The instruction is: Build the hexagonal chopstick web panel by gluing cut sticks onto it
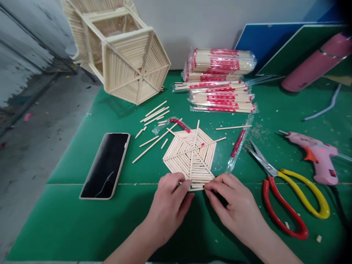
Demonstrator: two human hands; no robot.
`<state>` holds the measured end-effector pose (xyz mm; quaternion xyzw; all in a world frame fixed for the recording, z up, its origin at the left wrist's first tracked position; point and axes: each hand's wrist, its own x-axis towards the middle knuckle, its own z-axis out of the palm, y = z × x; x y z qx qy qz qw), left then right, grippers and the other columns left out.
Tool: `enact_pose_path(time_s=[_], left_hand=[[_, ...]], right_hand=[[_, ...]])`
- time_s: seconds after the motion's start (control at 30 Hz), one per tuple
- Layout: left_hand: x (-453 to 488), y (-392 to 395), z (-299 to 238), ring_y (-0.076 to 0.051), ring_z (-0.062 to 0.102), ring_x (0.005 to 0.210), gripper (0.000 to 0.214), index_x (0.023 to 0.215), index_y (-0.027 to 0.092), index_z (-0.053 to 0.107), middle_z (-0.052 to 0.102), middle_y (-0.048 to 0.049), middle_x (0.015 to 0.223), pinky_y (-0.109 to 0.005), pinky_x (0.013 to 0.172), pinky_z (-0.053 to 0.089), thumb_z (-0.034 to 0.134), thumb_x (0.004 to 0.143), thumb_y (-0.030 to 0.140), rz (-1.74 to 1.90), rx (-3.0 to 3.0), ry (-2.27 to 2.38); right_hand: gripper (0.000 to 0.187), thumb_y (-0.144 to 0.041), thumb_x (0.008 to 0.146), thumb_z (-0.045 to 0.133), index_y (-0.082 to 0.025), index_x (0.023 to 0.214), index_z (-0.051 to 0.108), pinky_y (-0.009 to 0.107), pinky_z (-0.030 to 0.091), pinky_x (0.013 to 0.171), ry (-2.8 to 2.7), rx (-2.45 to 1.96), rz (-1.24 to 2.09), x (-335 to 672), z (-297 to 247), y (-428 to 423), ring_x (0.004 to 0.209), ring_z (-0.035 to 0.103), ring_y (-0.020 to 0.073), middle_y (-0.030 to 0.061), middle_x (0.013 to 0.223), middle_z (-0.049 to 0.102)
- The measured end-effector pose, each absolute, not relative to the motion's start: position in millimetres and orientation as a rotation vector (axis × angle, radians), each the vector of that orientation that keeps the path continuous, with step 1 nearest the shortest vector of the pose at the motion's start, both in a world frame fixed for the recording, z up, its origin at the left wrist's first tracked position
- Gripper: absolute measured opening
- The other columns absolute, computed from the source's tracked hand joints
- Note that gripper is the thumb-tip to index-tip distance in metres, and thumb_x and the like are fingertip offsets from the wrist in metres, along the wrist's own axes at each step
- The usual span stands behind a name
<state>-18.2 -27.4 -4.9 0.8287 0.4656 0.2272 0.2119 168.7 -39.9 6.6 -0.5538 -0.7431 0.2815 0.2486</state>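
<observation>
A flat hexagonal panel (189,154) made of glued wooden sticks lies on the green table (68,216). My left hand (167,209) pinches the panel's near edge from the left, fingers closed on the short sticks there. My right hand (233,205) pinches the same near edge from the right, fingertips pressed together on the sticks. Both hands meet at the panel's bottom side. Long sticks cross the panel like spokes and stick out past its rim.
A large hexagonal stick structure (123,55) stands at the back left. Packs of chopsticks (220,80) lie behind the panel, loose sticks (154,117) to its left. A phone (106,167) lies left; scissors (288,194), a pink glue gun (316,154) and a pink roll (316,62) lie right.
</observation>
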Motion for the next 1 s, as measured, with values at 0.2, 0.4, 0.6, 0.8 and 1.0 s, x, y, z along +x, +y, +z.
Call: enact_pose_path(time_s=[0.2, 0.4, 0.6, 0.8, 1.0], left_hand=[[-19.7, -24.8, -4.8, -0.018, 0.047, 0.084, 0.016, 0.096, 0.018, 0.052, 0.05, -0.0061, 0.092, -0.033, 0.074, 0.042, 0.048, 0.081, 0.013, 0.626, 2.279, 1.271], [-19.8, -24.3, -4.6, -0.017, 0.046, 0.082, 0.015, 0.095, 0.018, 0.052, 0.051, -0.0047, 0.091, -0.032, 0.073, 0.041, 0.049, 0.081, 0.013, 0.627, 2.25, 1.257], [-18.3, -23.6, -6.1, -0.016, 0.045, 0.08, 0.014, 0.093, 0.017, 0.053, 0.05, -0.0043, 0.089, -0.031, 0.071, 0.039, 0.049, 0.081, 0.012, 0.624, 2.255, 1.246], [-20.0, -23.7, -6.2, -0.017, 0.045, 0.08, 0.017, 0.094, 0.019, 0.055, 0.049, -0.0051, 0.089, -0.032, 0.069, 0.039, 0.047, 0.081, 0.012, 0.641, 2.318, 1.225], [-20.9, -22.9, -6.1, -0.018, 0.043, 0.081, 0.016, 0.089, 0.02, 0.057, 0.046, -0.0054, 0.09, -0.033, 0.069, 0.038, 0.048, 0.079, 0.01, 0.632, 2.329, 1.24]], right_hand=[[0.015, -0.016, 0.083, 0.046, -0.019, 0.086, 0.06, 0.032, 0.04, 0.065, -2.052, -1.51, 0.754, 162.3, 4.1, -38.8, 0.072, 0.048, 0.0173, 0.0042, 0.077, 0.054], [0.015, -0.015, 0.083, 0.046, -0.019, 0.086, 0.06, 0.032, 0.039, 0.064, -2.069, -1.496, 0.747, 159.1, 3.9, -37.1, 0.071, 0.047, 0.017, 0.0042, 0.077, 0.054], [0.013, -0.015, 0.083, 0.046, -0.018, 0.083, 0.059, 0.033, 0.04, 0.065, -2.069, -1.479, 0.752, 159.1, 4.5, -37.1, 0.072, 0.047, 0.0166, 0.0043, 0.077, 0.053], [0.013, -0.014, 0.081, 0.048, -0.019, 0.087, 0.058, 0.031, 0.041, 0.066, -2.009, -1.474, 0.798, 162.7, 3.4, -39.6, 0.075, 0.049, 0.0159, 0.0038, 0.08, 0.053], [0.014, -0.013, 0.08, 0.051, -0.02, 0.089, 0.058, 0.03, 0.044, 0.068, -1.893, -1.523, 0.77, 172.4, 4.8, -40.7, 0.078, 0.05, 0.0155, 0.0037, 0.083, 0.054]])
